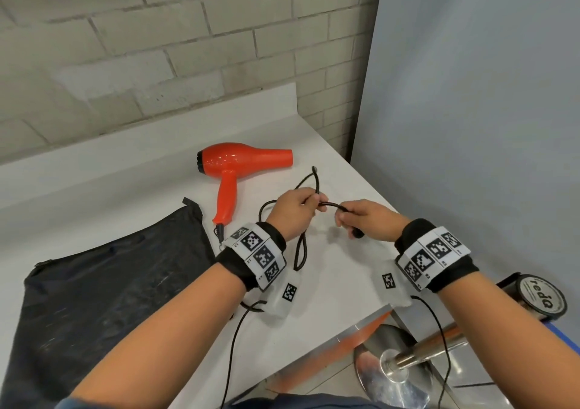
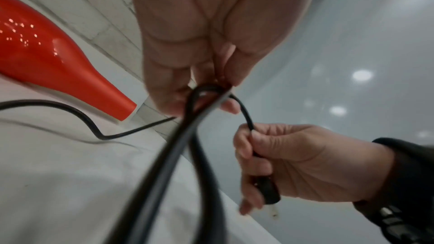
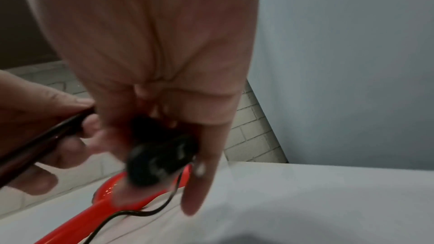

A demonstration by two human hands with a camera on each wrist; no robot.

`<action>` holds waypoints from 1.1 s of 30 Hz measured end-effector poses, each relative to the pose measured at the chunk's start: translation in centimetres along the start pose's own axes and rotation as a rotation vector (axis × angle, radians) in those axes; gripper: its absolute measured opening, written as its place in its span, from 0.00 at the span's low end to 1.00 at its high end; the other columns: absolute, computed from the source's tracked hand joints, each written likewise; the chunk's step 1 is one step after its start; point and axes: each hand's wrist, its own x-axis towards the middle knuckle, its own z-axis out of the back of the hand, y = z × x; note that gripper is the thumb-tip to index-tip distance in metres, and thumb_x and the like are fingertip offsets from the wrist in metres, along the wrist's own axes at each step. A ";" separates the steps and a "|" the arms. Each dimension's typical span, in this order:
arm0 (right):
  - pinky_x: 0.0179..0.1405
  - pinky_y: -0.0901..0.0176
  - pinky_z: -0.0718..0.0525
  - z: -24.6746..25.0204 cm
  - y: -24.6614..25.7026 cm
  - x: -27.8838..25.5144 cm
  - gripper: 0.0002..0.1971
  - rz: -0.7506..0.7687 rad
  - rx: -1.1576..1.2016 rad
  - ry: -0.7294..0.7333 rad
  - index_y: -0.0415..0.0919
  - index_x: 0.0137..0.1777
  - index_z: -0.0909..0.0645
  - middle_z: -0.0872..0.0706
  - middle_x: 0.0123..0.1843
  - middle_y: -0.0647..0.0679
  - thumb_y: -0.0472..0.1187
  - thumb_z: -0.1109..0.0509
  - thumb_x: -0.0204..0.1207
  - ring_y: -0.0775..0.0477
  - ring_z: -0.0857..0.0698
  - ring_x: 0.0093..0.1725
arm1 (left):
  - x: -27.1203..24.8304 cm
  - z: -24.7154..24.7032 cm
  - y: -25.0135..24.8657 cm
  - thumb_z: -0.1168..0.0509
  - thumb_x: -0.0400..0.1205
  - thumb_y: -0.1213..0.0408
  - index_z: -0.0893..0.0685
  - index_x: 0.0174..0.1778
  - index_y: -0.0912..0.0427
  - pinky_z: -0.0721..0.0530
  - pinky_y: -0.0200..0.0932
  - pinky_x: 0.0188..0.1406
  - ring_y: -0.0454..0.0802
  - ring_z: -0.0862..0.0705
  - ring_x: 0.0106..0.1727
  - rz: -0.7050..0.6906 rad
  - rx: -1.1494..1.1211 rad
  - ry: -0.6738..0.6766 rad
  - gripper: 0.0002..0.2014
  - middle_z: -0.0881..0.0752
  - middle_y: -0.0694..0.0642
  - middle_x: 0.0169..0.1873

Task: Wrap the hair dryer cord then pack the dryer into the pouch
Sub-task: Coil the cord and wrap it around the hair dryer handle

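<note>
An orange-red hair dryer (image 1: pixel 238 163) lies on the white table (image 1: pixel 131 170), nozzle to the right, handle toward me. Its black cord (image 1: pixel 299 245) runs from the handle end and hangs in loops under my hands. My left hand (image 1: pixel 295 211) pinches folded loops of the cord (image 2: pixel 204 99) above the table. My right hand (image 1: pixel 364 220) grips the cord's plug end, and the black plug (image 3: pixel 159 159) sticks out below its curled fingers. A short arc of cord spans the two hands. The black pouch (image 1: pixel 103 286) lies flat at the near left.
A brick wall (image 1: pixel 157 47) backs the table and a grey panel (image 1: pixel 470 110) stands at the right. Below the table's right corner are a metal stool base (image 1: pixel 395 368) and a round black roll (image 1: pixel 539 295). Thin wristband cables hang near the front edge.
</note>
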 end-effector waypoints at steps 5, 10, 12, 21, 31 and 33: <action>0.40 0.56 0.27 2.0 -2.6 -0.8 0.07 -0.176 -0.424 -0.119 0.46 0.55 0.29 0.27 0.33 0.48 0.39 0.48 0.84 0.45 0.27 0.35 | 1.0 1.0 1.5 0.46 0.83 0.64 0.16 0.48 0.62 0.22 0.40 0.47 0.48 0.20 0.41 0.114 0.090 -0.091 0.12 0.16 0.59 0.47; 0.50 0.56 0.24 3.6 -2.7 -2.3 0.14 -0.227 -0.598 -0.020 0.56 0.36 0.22 0.21 0.47 0.51 0.37 0.41 0.79 0.46 0.22 0.47 | 1.3 0.6 1.6 0.45 0.84 0.69 0.23 0.56 0.69 0.19 0.29 0.25 0.37 0.15 0.29 0.307 -0.140 0.063 0.10 0.21 0.60 0.50; 0.58 0.52 0.21 4.0 -2.0 -3.0 0.13 -0.148 -0.552 -0.005 0.56 0.38 0.16 0.17 0.49 0.52 0.37 0.36 0.77 0.46 0.19 0.52 | 1.0 0.1 1.0 0.42 0.83 0.65 0.31 0.70 0.71 0.18 0.33 0.35 0.48 0.14 0.47 0.366 -0.169 0.116 0.21 0.20 0.63 0.55; 0.45 0.62 0.21 -0.4 4.0 -1.3 0.08 0.196 -0.163 -0.413 0.40 0.51 0.14 0.12 0.42 0.49 0.37 0.33 0.76 0.57 0.18 0.37 | -3.1 0.7 -1.6 0.51 0.86 0.62 0.20 0.57 0.62 0.26 0.35 0.31 0.44 0.24 0.30 0.213 -0.311 0.188 0.15 0.21 0.53 0.33; 0.68 0.57 0.30 -0.4 1.9 7.1 0.16 -0.193 -0.447 -0.044 0.45 0.66 0.22 0.24 0.70 0.38 0.38 0.40 0.80 0.39 0.25 0.69 | -4.1 6.4 -0.4 0.43 0.83 0.58 0.13 0.48 0.50 0.29 0.37 0.50 0.41 0.24 0.51 0.072 0.268 -0.189 0.12 0.19 0.42 0.45; 0.70 0.58 0.31 -0.6 2.3 7.8 0.18 -0.205 -0.528 0.014 0.44 0.68 0.23 0.24 0.71 0.40 0.37 0.39 0.79 0.41 0.26 0.70 | -3.7 7.0 -0.5 0.44 0.83 0.58 0.13 0.49 0.50 0.29 0.34 0.42 0.42 0.22 0.49 0.085 0.283 -0.152 0.13 0.17 0.44 0.46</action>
